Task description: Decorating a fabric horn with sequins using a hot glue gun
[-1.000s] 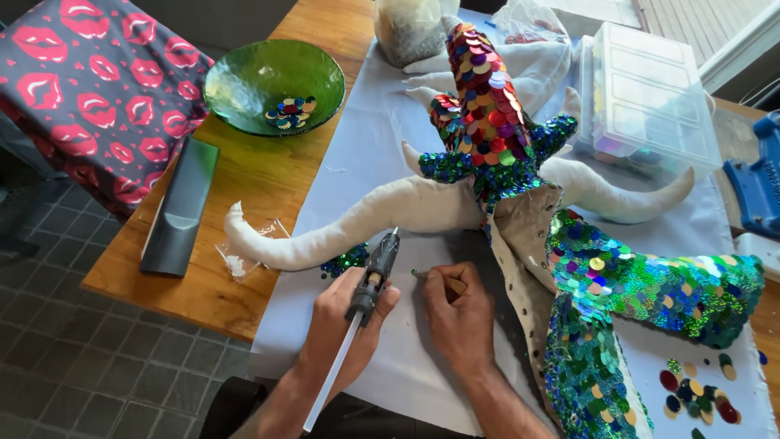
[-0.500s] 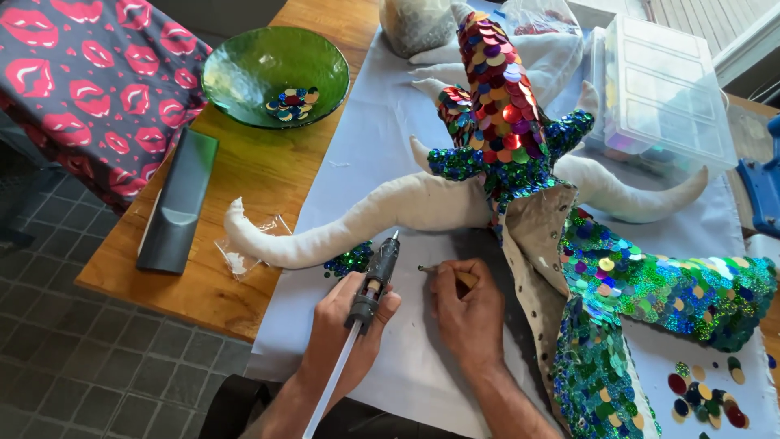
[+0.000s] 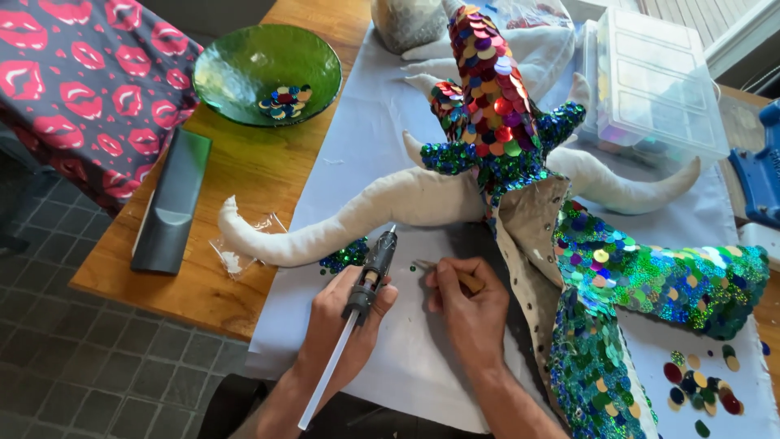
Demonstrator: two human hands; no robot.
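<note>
A single head-worn camera looks steeply down from above the person's own forearms, which enter from the bottom edge. The view faces forward across a wooden table (image 3: 244, 187) draped with a pale grey cloth (image 3: 422, 358), close enough that the left hand (image 3: 345, 313) and right hand (image 3: 467, 305) sit in the lower middle. A white stuffed fabric figure partly covered in coloured sequins (image 3: 504, 138) fills the centre and right, its lower part cut off by the frame. Grey floor tiles (image 3: 73, 358) show at lower left, beyond the near table edge. There is only this one view.
</note>
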